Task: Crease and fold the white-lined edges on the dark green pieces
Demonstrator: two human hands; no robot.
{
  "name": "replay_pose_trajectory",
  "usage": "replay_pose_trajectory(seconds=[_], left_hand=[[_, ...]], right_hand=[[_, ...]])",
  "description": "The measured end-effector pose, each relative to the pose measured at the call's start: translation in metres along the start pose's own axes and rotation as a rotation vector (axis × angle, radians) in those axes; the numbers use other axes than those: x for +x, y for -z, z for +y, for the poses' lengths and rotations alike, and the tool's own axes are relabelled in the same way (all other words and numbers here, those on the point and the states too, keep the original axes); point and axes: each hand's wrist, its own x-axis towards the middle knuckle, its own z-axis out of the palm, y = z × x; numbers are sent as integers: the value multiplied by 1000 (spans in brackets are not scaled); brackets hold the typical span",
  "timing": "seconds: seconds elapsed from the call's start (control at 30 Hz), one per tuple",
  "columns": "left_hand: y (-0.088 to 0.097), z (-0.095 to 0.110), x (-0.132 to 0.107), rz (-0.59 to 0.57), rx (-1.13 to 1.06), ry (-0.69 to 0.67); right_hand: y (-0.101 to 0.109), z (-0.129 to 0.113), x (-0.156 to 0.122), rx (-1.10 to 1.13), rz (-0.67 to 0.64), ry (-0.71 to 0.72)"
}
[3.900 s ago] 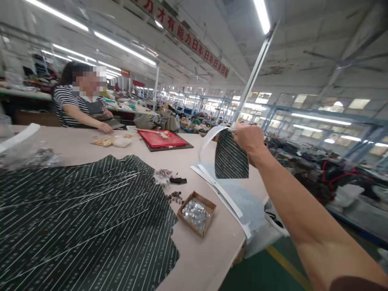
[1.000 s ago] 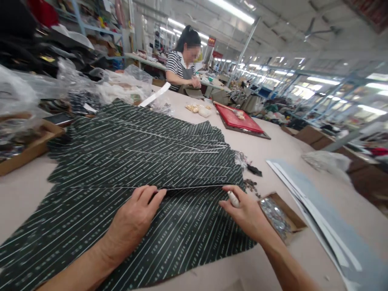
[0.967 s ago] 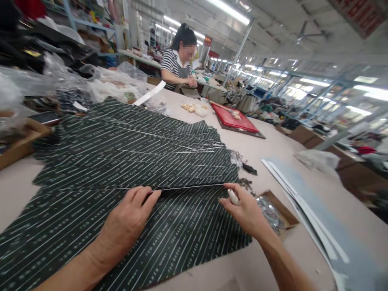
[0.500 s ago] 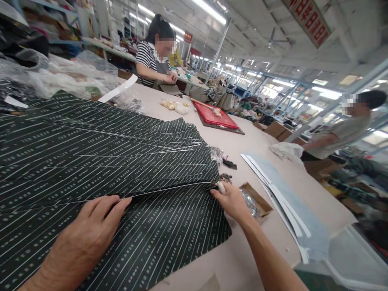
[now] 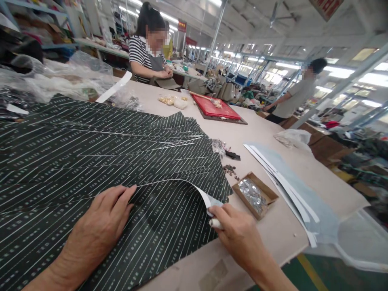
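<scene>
Dark striped fabric pieces (image 5: 145, 153), printed with white lettering, are spread in layers in front of me. My left hand (image 5: 93, 232) rests on them, thumb and fingers drawn together at the edge of a top piece. With my right hand (image 5: 235, 230) I pinch the far end of that edge, bent up and towards me so its whitish underside shows. Something white, perhaps a wrapping (image 5: 215, 223), is around a finger of the right hand. Just beyond that hand sits an open cardboard box (image 5: 273, 199) holding shiny clear discs (image 5: 251, 192).
A red tray (image 5: 216, 107) lies farther back on the table (image 5: 224, 137). White strips (image 5: 281, 188) lie on pale blue sheeting to the right. Small brown pieces (image 5: 230, 169) are near the box. One person (image 5: 154, 56) works across the table; another (image 5: 295, 97) stands back right.
My right hand has come nearer, lifting and curling the fabric edge towards me. My left hand stays at about the same place. The person at back right has moved left in view.
</scene>
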Motion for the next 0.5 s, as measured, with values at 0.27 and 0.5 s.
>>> replay_pose_trajectory(seconds=[0.27, 0.5], left_hand=[[8, 9, 36, -55, -157, -128], [0, 16, 49, -262, -355, -77]], right_hand=[[8, -21, -26, 113, 8, 57], [26, -4, -47, 183, -117, 90]])
